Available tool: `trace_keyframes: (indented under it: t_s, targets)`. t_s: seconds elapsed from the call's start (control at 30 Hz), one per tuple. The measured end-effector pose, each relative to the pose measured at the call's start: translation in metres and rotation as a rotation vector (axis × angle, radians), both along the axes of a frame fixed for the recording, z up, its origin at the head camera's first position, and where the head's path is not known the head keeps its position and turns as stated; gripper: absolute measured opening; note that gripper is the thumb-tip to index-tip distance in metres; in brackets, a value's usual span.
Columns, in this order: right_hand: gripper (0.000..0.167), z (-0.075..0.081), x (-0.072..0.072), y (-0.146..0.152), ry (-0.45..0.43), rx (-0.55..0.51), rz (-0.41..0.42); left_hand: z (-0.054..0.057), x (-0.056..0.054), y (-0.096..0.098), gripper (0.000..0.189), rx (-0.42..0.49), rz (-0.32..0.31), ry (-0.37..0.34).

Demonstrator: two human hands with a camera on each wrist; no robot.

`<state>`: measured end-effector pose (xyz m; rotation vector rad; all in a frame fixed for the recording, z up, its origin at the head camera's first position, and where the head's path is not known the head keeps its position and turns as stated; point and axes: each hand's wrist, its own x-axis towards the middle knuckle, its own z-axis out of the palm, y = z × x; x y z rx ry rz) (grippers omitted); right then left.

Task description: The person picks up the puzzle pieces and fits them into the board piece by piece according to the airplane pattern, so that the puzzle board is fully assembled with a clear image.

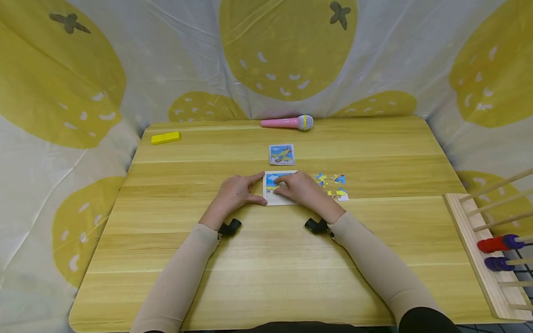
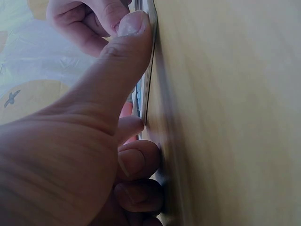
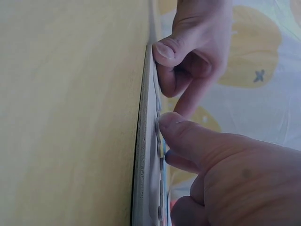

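A puzzle board (image 1: 280, 200) with a white frame lies on the table, partly filled with blue and yellow pieces of a picture. My left hand (image 1: 235, 192) holds the board's left edge, index finger at the far corner and thumb at the near corner. Over the board, my right hand (image 1: 303, 187) pinches a puzzle piece (image 1: 272, 189) between thumb and index finger, low against the picture. The right hand hides much of the board's right half. In the right wrist view, the thumb (image 3: 181, 129) is right at the pieces along the board's surface (image 3: 153, 165).
Several loose puzzle pieces (image 1: 342, 194) lie right of the board. Behind it is a picture card (image 1: 281, 154) of an airplane. A pink toy microphone (image 1: 287, 122) and a yellow block (image 1: 165, 138) sit farther back. A wooden bead frame (image 1: 479, 259) stands at the right edge.
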<state>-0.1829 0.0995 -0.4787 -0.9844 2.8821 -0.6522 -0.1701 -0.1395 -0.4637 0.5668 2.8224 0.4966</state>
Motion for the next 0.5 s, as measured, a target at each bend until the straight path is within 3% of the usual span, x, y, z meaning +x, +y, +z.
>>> trace_keyframes:
  t_s: [0.5]
  targets:
    - [0.031,-0.0016,-0.0006,-0.0042,-0.037,0.0,-0.002,-0.0014,0.0001,-0.0003,0.097,0.01,-0.001,0.003]
